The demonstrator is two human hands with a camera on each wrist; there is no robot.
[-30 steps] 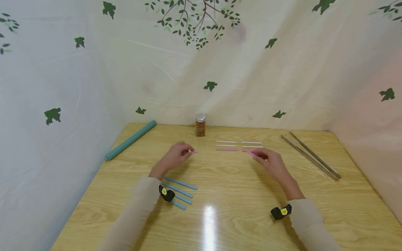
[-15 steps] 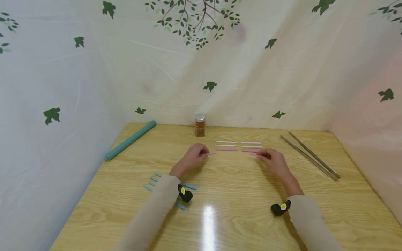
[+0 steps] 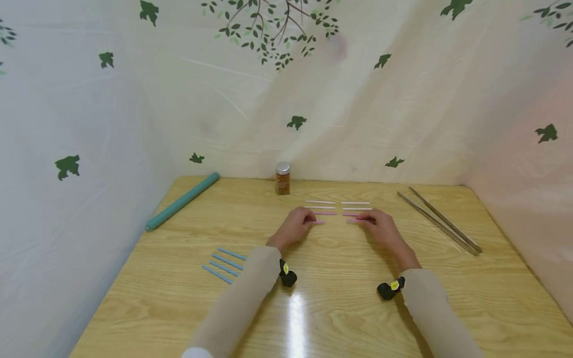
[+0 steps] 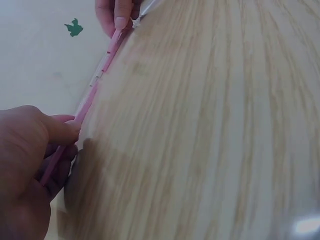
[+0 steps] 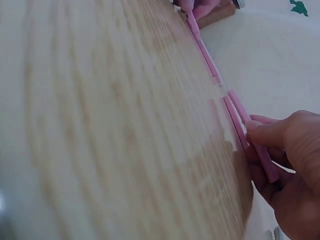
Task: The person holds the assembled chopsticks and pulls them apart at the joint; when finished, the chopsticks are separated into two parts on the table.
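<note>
My left hand [image 3: 294, 227] pinches a pink stick [image 4: 86, 107] between thumb and fingers, low over the table, just in front of a pink stick [image 3: 330, 214] that lies there. Opposite, my right hand [image 3: 381, 228] pinches another pink stick [image 5: 239, 106] with thumb and fingertips, close beside a second lying pink stick [image 5: 233, 117]. The two held sticks point at each other with a gap between them. Behind them lie white sticks in two columns, the left white sticks [image 3: 320, 202] and the right white sticks [image 3: 355, 203]. Whether the held sticks touch the table I cannot tell.
Several blue sticks [image 3: 232, 253] lie at the left, partly hidden by my left sleeve. A spice jar [image 3: 283, 183] with a silver lid stands at the back. A teal rod [image 3: 182, 202] lies far left, long metal tongs [image 3: 434, 220] at the right.
My left hand has moved right with its pink stick, towards the lying pink sticks. My right hand has drawn its pink stick slightly nearer the front, uncovering the lying one.
</note>
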